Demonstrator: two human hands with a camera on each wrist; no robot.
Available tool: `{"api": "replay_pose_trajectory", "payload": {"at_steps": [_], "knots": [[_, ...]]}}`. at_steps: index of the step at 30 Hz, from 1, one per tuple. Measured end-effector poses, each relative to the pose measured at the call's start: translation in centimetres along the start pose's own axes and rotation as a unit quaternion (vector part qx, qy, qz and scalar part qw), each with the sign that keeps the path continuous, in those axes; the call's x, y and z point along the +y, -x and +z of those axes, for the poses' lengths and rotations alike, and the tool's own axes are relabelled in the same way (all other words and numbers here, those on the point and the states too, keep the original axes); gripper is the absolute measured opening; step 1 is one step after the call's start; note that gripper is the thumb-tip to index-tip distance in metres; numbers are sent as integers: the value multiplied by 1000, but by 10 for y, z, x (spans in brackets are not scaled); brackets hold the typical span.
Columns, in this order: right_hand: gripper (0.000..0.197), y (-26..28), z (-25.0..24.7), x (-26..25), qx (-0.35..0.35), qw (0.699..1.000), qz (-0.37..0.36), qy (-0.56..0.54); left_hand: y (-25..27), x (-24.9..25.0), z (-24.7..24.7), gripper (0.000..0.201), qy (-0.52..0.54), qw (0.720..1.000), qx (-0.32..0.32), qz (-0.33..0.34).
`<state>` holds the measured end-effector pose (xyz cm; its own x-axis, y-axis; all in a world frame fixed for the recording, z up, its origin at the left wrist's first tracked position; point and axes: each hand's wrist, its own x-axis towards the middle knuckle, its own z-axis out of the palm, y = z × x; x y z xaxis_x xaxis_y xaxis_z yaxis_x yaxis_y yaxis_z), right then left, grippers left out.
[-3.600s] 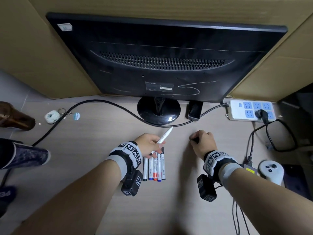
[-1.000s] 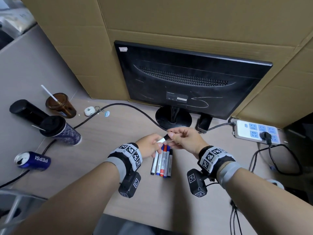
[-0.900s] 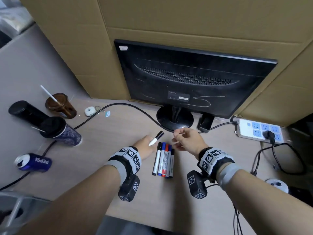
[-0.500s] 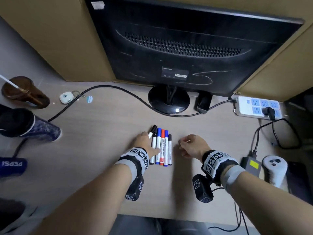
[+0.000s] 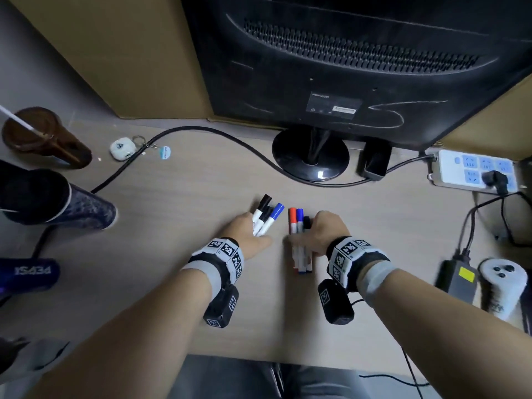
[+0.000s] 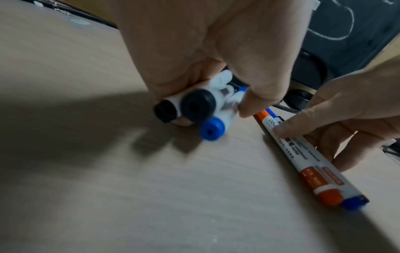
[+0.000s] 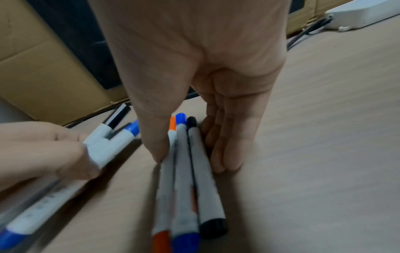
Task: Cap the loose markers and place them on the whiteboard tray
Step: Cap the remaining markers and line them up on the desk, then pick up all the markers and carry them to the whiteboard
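Markers [image 5: 299,226] are light, smooth, stiff; I think they slip easily, so I grip mid-barrel. My left hand [image 5: 247,234] holds three, my right hand [image 5: 322,234] pinches three.

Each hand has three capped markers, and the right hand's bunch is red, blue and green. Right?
Not quite. The right hand holds red, blue and black markers, not green; the right wrist view shows the black cap beside the blue. The left hand does grip three capped markers.
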<state>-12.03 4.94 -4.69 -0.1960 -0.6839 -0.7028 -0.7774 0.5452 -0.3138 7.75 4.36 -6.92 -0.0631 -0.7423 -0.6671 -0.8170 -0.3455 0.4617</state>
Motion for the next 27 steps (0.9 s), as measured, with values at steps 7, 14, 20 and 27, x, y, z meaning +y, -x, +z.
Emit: {"api": "replay_pose_trajectory", "payload": {"at_steps": [7,14,20,27], "knots": [[22,-7,24,0,45,997,-68,2,-6,-7,0,12,91,994,56,18],[24,-10,12,7,31,958,-183,-218,2,13,6,13,392,915,44,80],[15,-3,5,3,90,859,-369,-344,6,18,15,17,395,886,153,187],[14,-4,34,53,68,875,-424,-223,26,0,47,18,364,857,239,276]]}}
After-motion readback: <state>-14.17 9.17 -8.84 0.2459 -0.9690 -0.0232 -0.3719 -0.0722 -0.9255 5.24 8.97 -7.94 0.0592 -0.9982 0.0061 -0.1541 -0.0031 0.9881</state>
